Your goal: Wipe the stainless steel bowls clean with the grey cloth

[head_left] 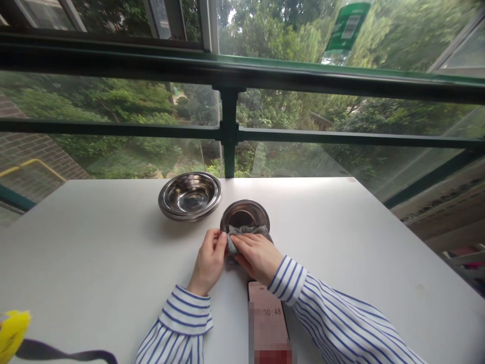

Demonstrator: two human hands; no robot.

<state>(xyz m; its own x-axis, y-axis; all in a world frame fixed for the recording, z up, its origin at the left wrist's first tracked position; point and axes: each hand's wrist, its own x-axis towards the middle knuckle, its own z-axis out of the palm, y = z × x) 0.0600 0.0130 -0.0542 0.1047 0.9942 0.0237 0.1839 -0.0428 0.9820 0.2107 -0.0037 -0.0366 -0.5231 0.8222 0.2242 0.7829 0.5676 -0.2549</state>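
A shiny metal bowl [246,206] is held over the white table, its near side hidden by a grey cloth [237,245]. My left hand [209,258] is closed on the bowl's left rim, thumb and fingers pinching it. My right hand [257,253] presses the cloth onto the near part of the bowl, fingers bent over the fabric. To the left and a bit farther back sits a stack of metal bowls [190,196], touched by neither hand.
A phone [268,318] showing a timer lies on the white table [113,253], close below my right hand. Bottom left are a yellow object [14,333] and a black strap [64,352]. A green railing [151,65] stands beyond the table; a green-labelled bottle [346,33] rests on it.
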